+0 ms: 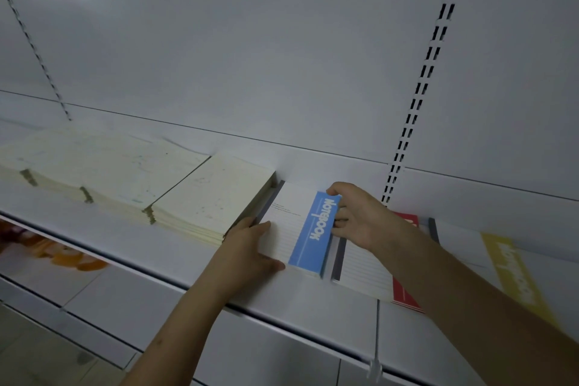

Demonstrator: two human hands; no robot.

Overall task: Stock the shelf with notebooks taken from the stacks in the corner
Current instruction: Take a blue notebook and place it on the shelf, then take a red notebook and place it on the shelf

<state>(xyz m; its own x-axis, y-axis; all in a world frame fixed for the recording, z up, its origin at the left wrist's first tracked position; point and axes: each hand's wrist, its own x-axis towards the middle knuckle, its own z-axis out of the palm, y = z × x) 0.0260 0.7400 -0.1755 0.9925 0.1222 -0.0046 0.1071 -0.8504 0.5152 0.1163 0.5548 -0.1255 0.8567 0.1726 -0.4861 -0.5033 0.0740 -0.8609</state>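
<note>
**Blue-banded notebook stack held on the white shelf**

Across the whole width: a white metal shelf (131,247) backed by a white panelled wall (250,56), with a slotted upright rail (429,72) running down at right.

On the left part of the shelf: a row of cream-coloured paper-covered notebook stacks (125,172), lying flat side by side, the nearest one just beside the left hand.

At centre: a stack of white lined notebooks with a blue "Notebook" band (300,229), flat on the shelf between the cream stacks and a red-banded white notebook (404,291), its right edge overlapping that one. Dark spine strip along its left edge.

Further right, partly behind the right forearm: a white notebook with a yellow band (513,273), also flat on the shelf.

Left hand (250,247) gripping the near left corner of the blue-banded stack, thumb on top, fingers (247,224) curled down the left side.

Right hand (360,216) holding the far right edge of the same stack, fingers curled over the blue band, thumb hooked round the top corner.

Below the shelf at far left: a blurred orange and red patch (56,252), too unclear to name.
</note>
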